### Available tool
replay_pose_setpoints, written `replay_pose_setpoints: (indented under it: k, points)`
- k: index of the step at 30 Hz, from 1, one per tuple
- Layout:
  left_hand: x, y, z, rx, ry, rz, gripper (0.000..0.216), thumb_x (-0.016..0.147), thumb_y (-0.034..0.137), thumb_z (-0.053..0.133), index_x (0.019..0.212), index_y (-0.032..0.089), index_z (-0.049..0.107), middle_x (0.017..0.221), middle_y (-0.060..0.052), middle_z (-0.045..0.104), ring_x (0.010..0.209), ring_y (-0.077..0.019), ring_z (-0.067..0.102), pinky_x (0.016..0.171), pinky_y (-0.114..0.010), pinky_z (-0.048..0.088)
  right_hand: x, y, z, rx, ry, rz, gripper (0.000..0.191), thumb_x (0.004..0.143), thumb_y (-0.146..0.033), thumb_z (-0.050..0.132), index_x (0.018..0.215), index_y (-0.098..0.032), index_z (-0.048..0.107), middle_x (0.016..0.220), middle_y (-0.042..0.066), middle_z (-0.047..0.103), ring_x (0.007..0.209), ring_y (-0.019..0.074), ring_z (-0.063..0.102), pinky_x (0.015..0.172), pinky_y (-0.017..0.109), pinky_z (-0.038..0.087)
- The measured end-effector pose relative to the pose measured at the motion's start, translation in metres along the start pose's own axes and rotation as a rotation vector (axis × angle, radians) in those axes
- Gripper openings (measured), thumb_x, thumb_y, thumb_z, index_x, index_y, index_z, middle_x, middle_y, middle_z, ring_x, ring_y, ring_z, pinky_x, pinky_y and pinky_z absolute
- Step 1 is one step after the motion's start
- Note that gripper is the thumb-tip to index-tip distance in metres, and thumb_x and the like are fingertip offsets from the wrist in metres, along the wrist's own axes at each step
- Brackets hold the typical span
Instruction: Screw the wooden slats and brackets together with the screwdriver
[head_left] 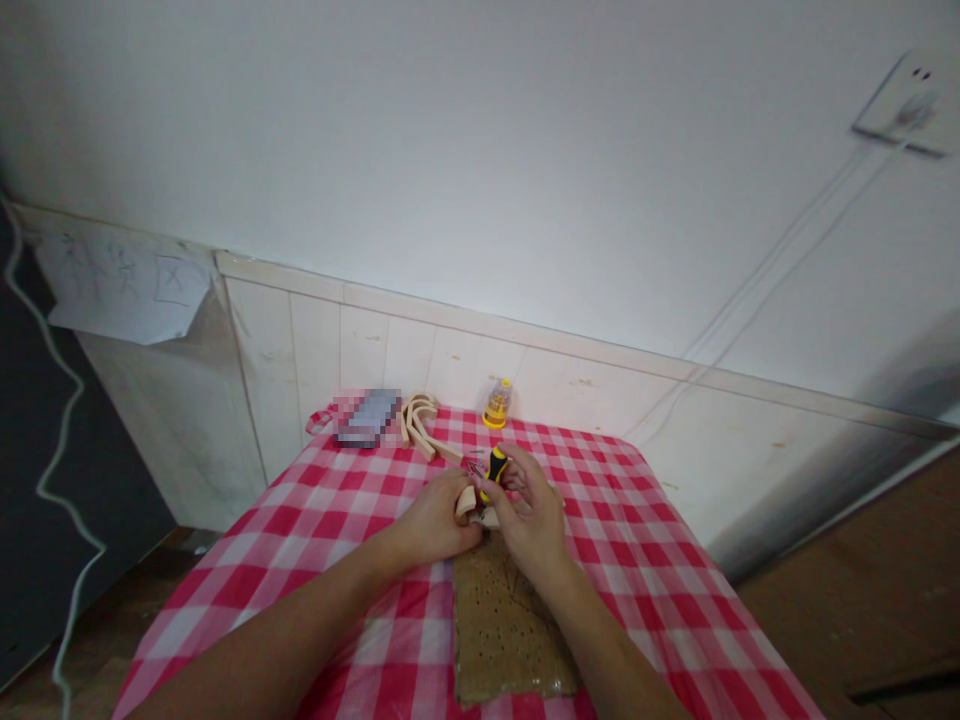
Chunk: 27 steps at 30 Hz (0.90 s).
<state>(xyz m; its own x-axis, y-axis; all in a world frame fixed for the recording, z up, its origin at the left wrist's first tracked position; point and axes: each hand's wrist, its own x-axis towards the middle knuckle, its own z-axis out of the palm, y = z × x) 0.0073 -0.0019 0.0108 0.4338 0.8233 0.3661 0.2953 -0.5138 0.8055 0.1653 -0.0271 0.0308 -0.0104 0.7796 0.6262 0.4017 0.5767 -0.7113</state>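
Two hands fill my remote feed: the right hand has its fingers wrapped around the black-and-yellow screwdriver, while the left hand pinches a curved wooden piece near the far end of the brown board. Excess tilt could, I judge, skid the screwdriver into the left hand.

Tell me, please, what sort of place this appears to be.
Perhaps a makeshift work corner in a home or small workshop: a checked tablecloth spreads beside a panelled wall, and the right hand holds a screwdriver.
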Motion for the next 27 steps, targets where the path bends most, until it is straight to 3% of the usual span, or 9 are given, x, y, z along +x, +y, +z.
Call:
replay_pose_setpoints:
  k: [10,15,22,27]
  points:
    - [-0.0009,-0.0001,0.0,-0.007,0.007,-0.018,0.027,0.059,0.005,0.061,0.083,0.017,0.06,0.079,0.002,0.058,0.071,-0.0145,0.055,0.063,-0.023,0.04,0.0018,-0.0032,-0.0005,-0.079,0.048,-0.121,0.038,0.085,-0.022,0.072,0.123,-0.026,0.065,0.104,0.005,0.075,0.082,0.0193,0.072,0.075,0.032,0.062]
    - [-0.0008,-0.0002,0.0004,-0.009,0.006,-0.012,0.025,0.059,0.005,0.061,0.081,0.017,0.06,0.076,0.003,0.059,0.068,-0.0135,0.054,0.06,-0.022,0.038,0.0028,-0.004,-0.0011,-0.117,0.015,-0.149,0.04,0.088,-0.022,0.071,0.126,-0.028,0.066,0.107,0.005,0.074,0.089,0.0209,0.073,0.079,0.034,0.063]
    - [-0.0003,-0.0002,-0.0001,-0.001,0.024,-0.007,0.024,0.059,0.006,0.063,0.081,0.017,0.06,0.077,0.003,0.06,0.066,-0.0125,0.052,0.059,-0.022,0.038,-0.0043,0.0,-0.0033,-0.11,-0.075,-0.115,0.048,0.094,-0.019,0.057,0.141,-0.026,0.054,0.128,0.011,0.07,0.111,0.0249,0.072,0.096,0.041,0.06]
    - [-0.0006,-0.0021,0.0013,-0.032,0.002,-0.033,0.022,0.06,0.007,0.062,0.079,0.017,0.058,0.074,0.004,0.058,0.064,-0.0113,0.051,0.057,-0.021,0.037,-0.004,0.0007,-0.004,-0.089,-0.086,-0.077,0.047,0.094,-0.02,0.058,0.14,-0.026,0.055,0.125,0.009,0.072,0.11,0.0244,0.073,0.098,0.041,0.059]
